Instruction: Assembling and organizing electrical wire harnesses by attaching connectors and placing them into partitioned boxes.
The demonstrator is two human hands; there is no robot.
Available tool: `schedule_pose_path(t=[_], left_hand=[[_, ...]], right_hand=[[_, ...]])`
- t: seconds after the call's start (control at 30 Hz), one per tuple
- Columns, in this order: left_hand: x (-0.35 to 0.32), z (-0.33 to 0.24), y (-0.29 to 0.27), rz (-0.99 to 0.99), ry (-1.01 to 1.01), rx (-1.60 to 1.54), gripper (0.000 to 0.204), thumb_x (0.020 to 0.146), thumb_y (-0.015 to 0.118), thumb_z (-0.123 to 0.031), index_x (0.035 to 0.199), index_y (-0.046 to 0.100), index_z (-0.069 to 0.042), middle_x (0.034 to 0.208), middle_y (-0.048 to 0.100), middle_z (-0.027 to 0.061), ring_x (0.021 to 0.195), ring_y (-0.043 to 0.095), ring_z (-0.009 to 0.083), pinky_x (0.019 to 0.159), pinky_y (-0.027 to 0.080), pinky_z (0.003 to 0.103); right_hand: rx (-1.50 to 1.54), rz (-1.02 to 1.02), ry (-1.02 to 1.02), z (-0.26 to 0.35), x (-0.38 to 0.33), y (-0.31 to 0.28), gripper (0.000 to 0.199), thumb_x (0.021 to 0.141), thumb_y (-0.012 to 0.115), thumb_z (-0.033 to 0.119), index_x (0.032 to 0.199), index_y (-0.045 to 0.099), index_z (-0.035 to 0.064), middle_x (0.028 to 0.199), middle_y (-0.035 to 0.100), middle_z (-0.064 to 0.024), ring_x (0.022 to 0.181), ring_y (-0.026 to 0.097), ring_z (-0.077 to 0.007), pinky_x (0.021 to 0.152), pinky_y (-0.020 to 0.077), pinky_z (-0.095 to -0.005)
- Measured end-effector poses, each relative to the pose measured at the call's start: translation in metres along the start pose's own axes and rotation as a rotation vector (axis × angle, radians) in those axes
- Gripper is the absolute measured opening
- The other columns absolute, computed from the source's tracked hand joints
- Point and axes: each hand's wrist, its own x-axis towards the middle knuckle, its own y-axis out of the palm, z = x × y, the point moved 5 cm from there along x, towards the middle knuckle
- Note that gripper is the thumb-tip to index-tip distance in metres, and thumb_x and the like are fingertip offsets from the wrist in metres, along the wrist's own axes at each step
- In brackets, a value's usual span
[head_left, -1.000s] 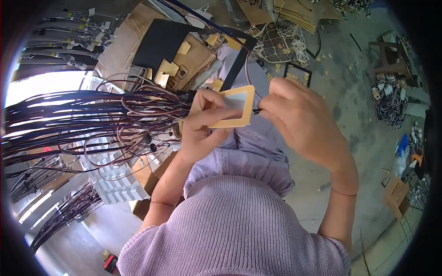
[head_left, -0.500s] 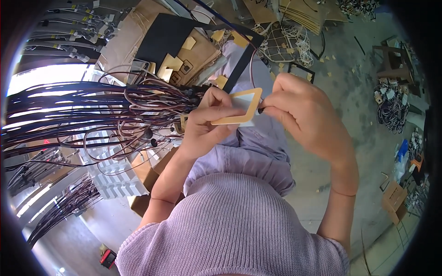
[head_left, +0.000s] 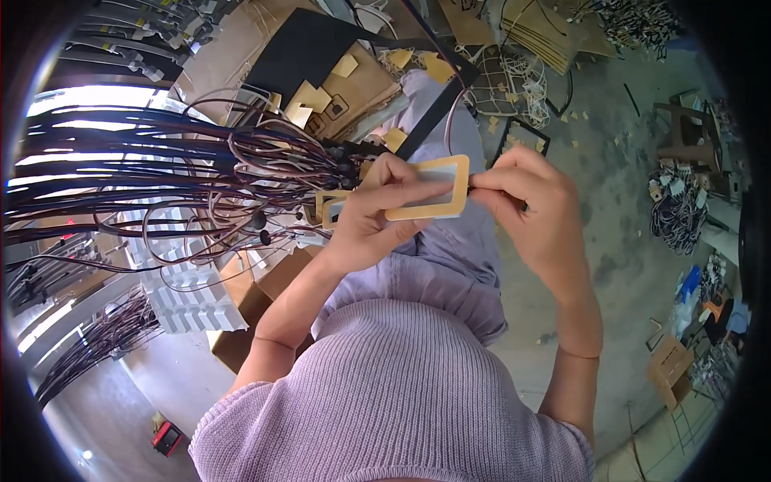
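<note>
A flat tan rectangular frame (head_left: pixel 461 186) with rounded corners and a pale grey-white layer behind it is held over my lap. My left hand (head_left: pixel 371 215) grips it from its left side, thumb underneath and fingers across the opening. At its right edge my right hand (head_left: pixel 536 201) pinches a small dark piece between thumb and fingertips; most of that piece is hidden. A thin pinkish-white cable (head_left: pixel 450 120) hangs from above and passes behind the frame. Another tan frame (head_left: pixel 329 210) lies left of my left wrist, partly covered by cables.
A thick bundle of dark cables (head_left: pixel 161 165) runs in from the left. Below it stand a pale ribbed tray (head_left: pixel 189 301) and a cardboard box (head_left: pixel 277 281). Ahead are a black sheet (head_left: pixel 301 52) and yellow paper pieces (head_left: pixel 313 98). White netting (head_left: pixel 514 84) lies on the floor.
The tan frame has shifted a little to the right and turned flatter, with my left hand. My right hand has moved slightly down and left, its fingertips now at the frame's edge.
</note>
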Motion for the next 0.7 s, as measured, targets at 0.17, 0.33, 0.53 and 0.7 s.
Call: schedule_pose_path(t=[0.17, 0.33, 0.53, 0.7], left_hand=[[-0.002, -0.006, -0.001, 0.011, -0.040, -0.084, 0.041, 0.091, 0.052, -0.023, 0.125, 0.058, 0.001, 0.099, 0.050, 0.0076, 0.096, 0.043, 0.0199, 0.094, 0.033, 0.033], [-0.013, 0.021, 0.019, 0.092, -0.201, -0.103, 0.044, 0.096, 0.040, -0.029, 0.122, 0.057, 0.002, 0.129, 0.048, 0.0149, 0.137, 0.024, 0.0324, 0.113, 0.013, 0.044], [-0.027, 0.030, 0.020, 0.091, -0.479, -0.444, 0.034, 0.096, 0.046, -0.024, 0.112, 0.061, 0.002, 0.121, 0.055, 0.0119, 0.124, 0.041, 0.0264, 0.107, 0.028, 0.036], [-0.014, 0.018, 0.012, 0.172, -0.197, -0.015, 0.021, 0.081, 0.065, -0.005, 0.101, 0.065, -0.003, 0.092, 0.061, 0.0076, 0.094, 0.054, 0.0229, 0.087, 0.039, 0.034]], right_hand=[[0.129, -0.065, -0.015, -0.007, -0.010, 0.010, 0.016, 0.079, 0.063, -0.004, 0.094, 0.063, 0.0002, 0.081, 0.058, -0.0100, 0.067, 0.062, -0.0201, 0.057, 0.0474, -0.0275], [0.077, -0.169, 0.044, -0.023, -0.019, 0.016, 0.020, 0.074, 0.072, 0.000, 0.090, 0.060, 0.0046, 0.073, 0.065, -0.0056, 0.062, 0.065, -0.0187, 0.054, 0.0496, -0.0266], [-0.313, -0.062, -0.381, -0.004, -0.028, 0.023, 0.022, 0.064, 0.077, 0.004, 0.081, 0.063, 0.0064, 0.072, 0.067, -0.0033, 0.062, 0.065, -0.0168, 0.052, 0.0453, -0.0261], [-0.455, -0.112, -0.671, 0.004, -0.040, 0.030, 0.022, 0.066, 0.074, 0.007, 0.086, 0.064, 0.0070, 0.082, 0.070, -0.0027, 0.055, 0.057, -0.0124, 0.047, 0.0377, -0.0249]])
